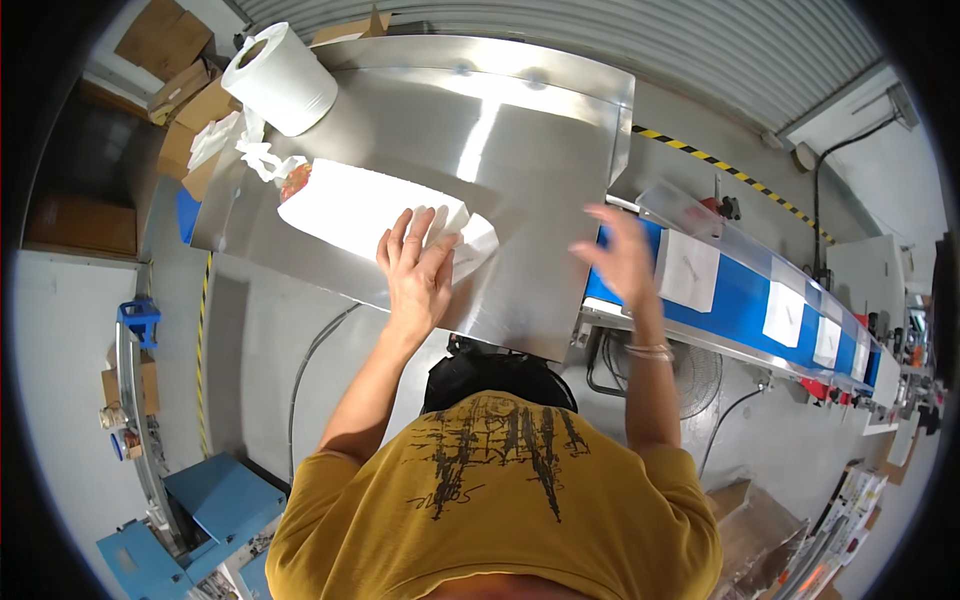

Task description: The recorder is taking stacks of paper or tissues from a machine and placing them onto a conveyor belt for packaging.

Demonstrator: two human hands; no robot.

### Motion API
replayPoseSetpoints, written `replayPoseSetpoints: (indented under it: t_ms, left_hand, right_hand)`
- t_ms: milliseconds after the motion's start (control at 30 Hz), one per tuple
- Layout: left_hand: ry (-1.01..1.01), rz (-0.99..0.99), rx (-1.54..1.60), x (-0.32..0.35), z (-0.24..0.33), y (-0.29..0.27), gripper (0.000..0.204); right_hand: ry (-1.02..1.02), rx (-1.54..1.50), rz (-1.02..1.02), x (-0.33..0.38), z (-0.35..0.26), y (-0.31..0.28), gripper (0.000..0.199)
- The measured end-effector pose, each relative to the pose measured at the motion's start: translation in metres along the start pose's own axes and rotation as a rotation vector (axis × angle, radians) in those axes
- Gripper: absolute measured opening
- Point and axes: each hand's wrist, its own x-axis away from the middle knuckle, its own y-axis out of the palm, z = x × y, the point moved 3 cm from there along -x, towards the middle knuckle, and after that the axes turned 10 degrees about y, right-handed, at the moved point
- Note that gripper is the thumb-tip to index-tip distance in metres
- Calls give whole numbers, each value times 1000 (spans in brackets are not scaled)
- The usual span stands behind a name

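White sheets (350, 205) (unevenly overlapping) lie on a steel table (410, 115).

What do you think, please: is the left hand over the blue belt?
No, the left hand is at the white sheets on the metal table.

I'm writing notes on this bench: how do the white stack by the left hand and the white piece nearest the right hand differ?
The white stack is long; the white piece is much shorter. The stack lies on the metal table, the piece on the blue belt. The left hand rests on the stack, not the piece. Both are white.
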Motion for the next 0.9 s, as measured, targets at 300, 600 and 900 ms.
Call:
replayPoseSetpoints:
  t_ms: [300, 600, 900]
  left_hand:
    - [-83, -21, -90, -7, -14, -7, 34]
    - [-11, 33, -60, -1, -22, 0, 29]
    - [57, -76, 69, -11, -12, -17, 26]
  right_hand:
    - [312, -674, -380, -6, -2, 83, 39]
    - [727, 500, 391, 36, 108, -31, 50]
    - [-112, -426, -350, -32, -74, 87, 47]
